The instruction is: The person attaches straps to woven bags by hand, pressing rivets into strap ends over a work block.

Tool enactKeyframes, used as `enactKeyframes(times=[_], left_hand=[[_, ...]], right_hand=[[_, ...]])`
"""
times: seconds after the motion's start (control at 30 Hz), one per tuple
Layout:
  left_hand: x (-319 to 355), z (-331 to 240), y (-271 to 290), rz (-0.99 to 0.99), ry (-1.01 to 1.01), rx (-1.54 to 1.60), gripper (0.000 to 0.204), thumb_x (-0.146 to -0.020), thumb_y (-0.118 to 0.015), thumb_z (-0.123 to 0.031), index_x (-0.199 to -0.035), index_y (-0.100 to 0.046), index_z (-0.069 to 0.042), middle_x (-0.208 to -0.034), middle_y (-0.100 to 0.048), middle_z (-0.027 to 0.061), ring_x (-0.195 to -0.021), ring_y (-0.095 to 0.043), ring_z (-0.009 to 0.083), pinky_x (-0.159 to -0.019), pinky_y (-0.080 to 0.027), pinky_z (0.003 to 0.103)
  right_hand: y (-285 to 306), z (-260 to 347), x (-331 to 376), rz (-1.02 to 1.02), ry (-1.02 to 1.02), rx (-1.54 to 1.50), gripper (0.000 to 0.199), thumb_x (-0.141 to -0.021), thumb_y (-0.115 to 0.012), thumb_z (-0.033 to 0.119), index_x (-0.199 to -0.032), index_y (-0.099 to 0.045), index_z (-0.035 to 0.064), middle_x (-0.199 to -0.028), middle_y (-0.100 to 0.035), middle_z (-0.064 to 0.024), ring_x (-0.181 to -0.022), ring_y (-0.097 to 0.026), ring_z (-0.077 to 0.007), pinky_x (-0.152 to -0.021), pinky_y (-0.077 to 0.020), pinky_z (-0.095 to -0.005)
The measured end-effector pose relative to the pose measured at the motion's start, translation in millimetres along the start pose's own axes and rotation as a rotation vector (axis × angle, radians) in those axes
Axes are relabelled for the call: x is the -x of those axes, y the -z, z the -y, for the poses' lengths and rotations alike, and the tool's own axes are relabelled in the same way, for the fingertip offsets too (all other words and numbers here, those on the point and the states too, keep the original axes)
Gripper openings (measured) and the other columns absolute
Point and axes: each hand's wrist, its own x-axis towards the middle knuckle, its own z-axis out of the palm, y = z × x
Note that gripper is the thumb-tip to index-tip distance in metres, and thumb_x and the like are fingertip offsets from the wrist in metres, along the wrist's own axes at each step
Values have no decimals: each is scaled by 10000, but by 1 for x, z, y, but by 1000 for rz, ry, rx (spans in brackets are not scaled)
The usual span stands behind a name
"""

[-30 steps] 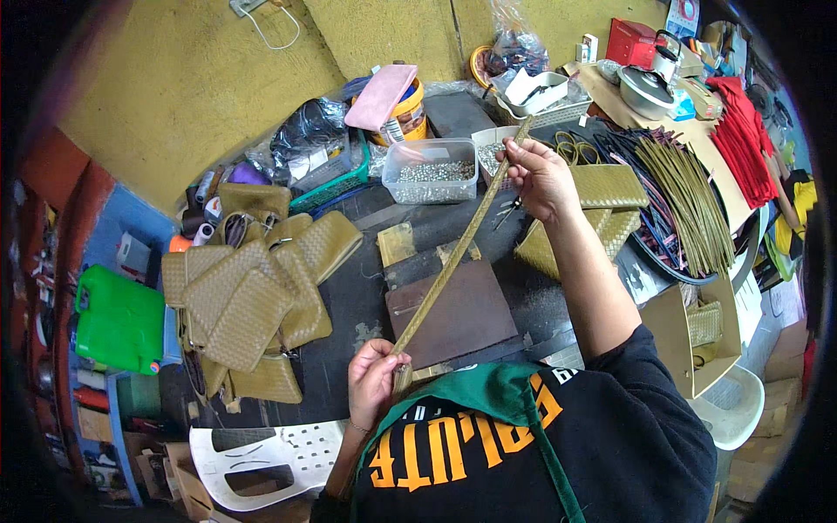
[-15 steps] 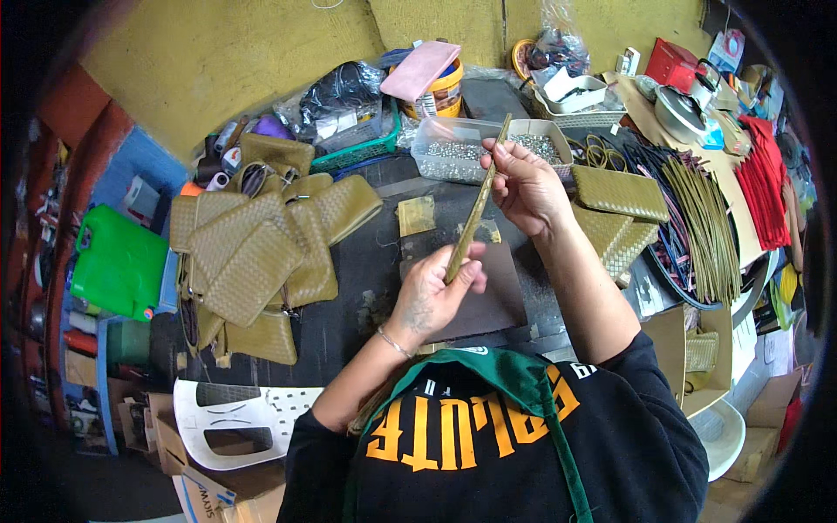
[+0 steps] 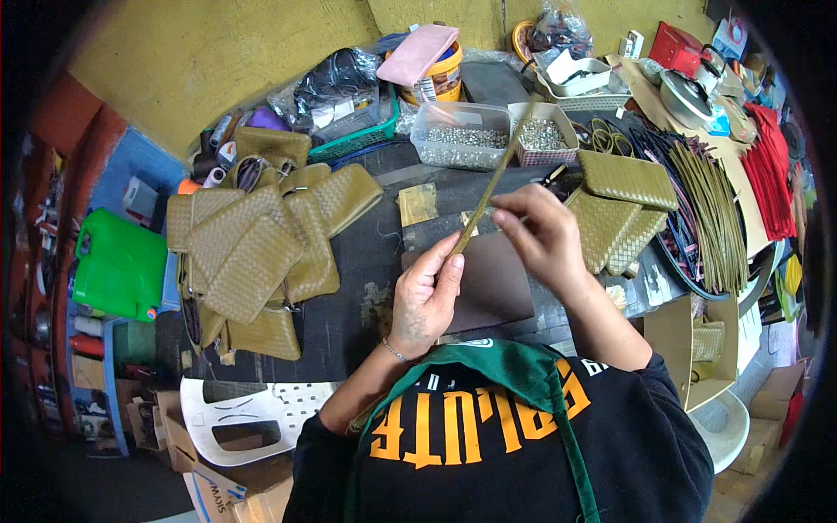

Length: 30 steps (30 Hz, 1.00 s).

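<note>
Left hand [image 3: 427, 292]: closed in a pinch, thumb upward
Left forearm [image 3: 362, 381]: slanting forward and inward
Right hand [image 3: 547, 231]: farther forward, apart from the left; fingers loosely curled, thumb parted from them
Right forearm [image 3: 609, 324]: angled forward and leftward

A dark, scuffed desk [image 3: 359, 270] carries a heap of olive woven pouches [image 3: 253, 253] at left, a flat brown panel [image 3: 490, 294] at centre, a clear plastic tub [image 3: 458, 164] behind it, and stacked olive woven cases [image 3: 623, 181] at right.
</note>
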Motion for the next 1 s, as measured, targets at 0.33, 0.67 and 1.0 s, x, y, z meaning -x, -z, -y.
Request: enactKeyframes(times=[0.33, 0.67, 1.0], left_hand=[[-1, -1, -1, -21, -247, -323, 252, -801, -501, -50, -1040, -507, 29, -881, -580, 170, -752, -584, 229, -649, -456, 291], [-2, -3, -2, -3, -295, -341, 215, -811, -493, -72, -997, -529, 30, -767, -578, 133, -663, -578, 192, -580, -451, 272], [-1, 0, 0, 46, 247, 353, 213, -840, -477, -102, -1005, -538, 18, -604, -460, -36, -506, -408, 15, -448, -339, 152]], right_hand=[[-18, 12, 18, -45, 121, -26, 198, -640, -635, -41, -824, -573, 1, -719, -548, -90, -631, -529, -201, -540, -420, -264], [-16, 10, 18, 114, 92, 36, 133, -703, -537, -18, -785, -434, 5, -734, -451, -126, -684, -465, -290, -608, -395, -339], [-19, 2, 30, 60, -175, -272, 90, -751, -551, 18, -815, -490, 6, -752, -458, -76, -665, -447, -166, -593, -378, -241]])
